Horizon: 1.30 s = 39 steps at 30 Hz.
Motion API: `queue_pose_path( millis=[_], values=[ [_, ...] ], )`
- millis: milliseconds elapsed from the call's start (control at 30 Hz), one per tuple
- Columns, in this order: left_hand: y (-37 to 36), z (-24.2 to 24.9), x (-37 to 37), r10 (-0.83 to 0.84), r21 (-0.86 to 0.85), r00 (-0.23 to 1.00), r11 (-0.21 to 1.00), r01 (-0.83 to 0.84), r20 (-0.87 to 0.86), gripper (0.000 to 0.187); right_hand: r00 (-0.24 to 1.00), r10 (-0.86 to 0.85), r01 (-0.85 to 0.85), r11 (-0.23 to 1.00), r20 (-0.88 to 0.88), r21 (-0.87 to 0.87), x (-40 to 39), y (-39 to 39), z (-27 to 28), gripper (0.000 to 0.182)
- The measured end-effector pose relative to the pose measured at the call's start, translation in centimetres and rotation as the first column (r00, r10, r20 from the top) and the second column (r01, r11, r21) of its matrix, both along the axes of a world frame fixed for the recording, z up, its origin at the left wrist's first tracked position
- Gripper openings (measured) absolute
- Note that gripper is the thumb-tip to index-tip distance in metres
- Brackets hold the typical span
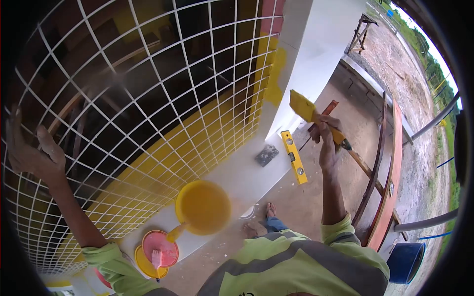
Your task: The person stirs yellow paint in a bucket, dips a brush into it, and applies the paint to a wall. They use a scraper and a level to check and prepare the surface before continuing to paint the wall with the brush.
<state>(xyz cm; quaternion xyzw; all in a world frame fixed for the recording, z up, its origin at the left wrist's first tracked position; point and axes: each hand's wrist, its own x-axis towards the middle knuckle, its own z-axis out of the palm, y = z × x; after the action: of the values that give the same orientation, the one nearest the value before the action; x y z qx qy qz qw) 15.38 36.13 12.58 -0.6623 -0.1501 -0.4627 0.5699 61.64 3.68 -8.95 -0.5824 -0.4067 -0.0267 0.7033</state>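
My right hand (326,132) is closed around the handle of a paintbrush (302,105), whose bristles are coated in yellow paint. The brush points up and left beside the white pillar (316,54). At the far left, my left hand (37,153) has its fingers spread against the white metal grille (148,106). Below the grille, a yellow basin (180,207) with cloudy yellowish contents stands on the white ledge (232,175). Near it, a second brush (156,259) with pink paint lies on a round pink container (168,241).
A yellow spirit level (294,157) lies across the ledge's edge, near a grey block (267,155). To the right are a wooden bench (390,177) and a blue drum (406,263). My bare feet (271,209) are on the floor below the ledge.
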Motion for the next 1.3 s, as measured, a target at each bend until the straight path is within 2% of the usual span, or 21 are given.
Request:
queue_pose_path(
  millis=[133, 233, 433, 667, 900, 967, 1300],
  values=[
    [-0.8, -0.1, 1.2, 0.02, 0.058, 1.0, 0.998, -0.021, 0.015, 0.043, 0.985, -0.071, 0.074, 0.997, 0.158, -0.013, -0.3, 4.4, 4.4, 0.019],
    [-0.9, -0.1, 1.4, -0.008, 0.063, 1.0, 0.998, 0.007, 0.013, 0.043, 0.962, -0.118, 0.125, 0.992, 0.247, -0.014, 0.6, 7.4, 5.0, 0.019],
    [-1.0, -0.3, 1.6, 0.016, 0.065, 0.999, 0.998, -0.018, 0.034, 0.044, 0.938, -0.158, 0.155, 0.987, 0.307, 0.033, 2.6, 10.6, 4.5, 0.019],
    [-1.2, -0.5, 2.1, -0.015, 0.038, 0.999, 0.999, 0.014, 0.04, 0.045, 0.948, -0.183, 0.185, 0.983, 0.261, 0.016, 3.9, 12.2, 4.3, 0.018],
    [-1.3, -0.5, 2.0, 0.033, 0.036, 0.999, 0.999, -0.034, 0.032, 0.045, 0.917, -0.295, 0.281, 0.956, 0.269, 0.089, 3.5, 13.2, 3.0, 0.018],
    [-1.2, -0.3, 2.0, 0.001, 0.036, 1.0, 0.999, -0.001, 0.019, 0.045, 0.904, -0.322, 0.301, 0.947, 0.281, 0.116, 3.4, 13.5, 2.9, 0.019],
    [-0.8, -0.5, 1.7, -0.008, 0.045, 1.0, 0.999, 0.007, 0.03, 0.046, 0.899, -0.332, 0.319, 0.943, 0.285, 0.093, 2.9, 13.7, 2.9, 0.016]
  ],
)
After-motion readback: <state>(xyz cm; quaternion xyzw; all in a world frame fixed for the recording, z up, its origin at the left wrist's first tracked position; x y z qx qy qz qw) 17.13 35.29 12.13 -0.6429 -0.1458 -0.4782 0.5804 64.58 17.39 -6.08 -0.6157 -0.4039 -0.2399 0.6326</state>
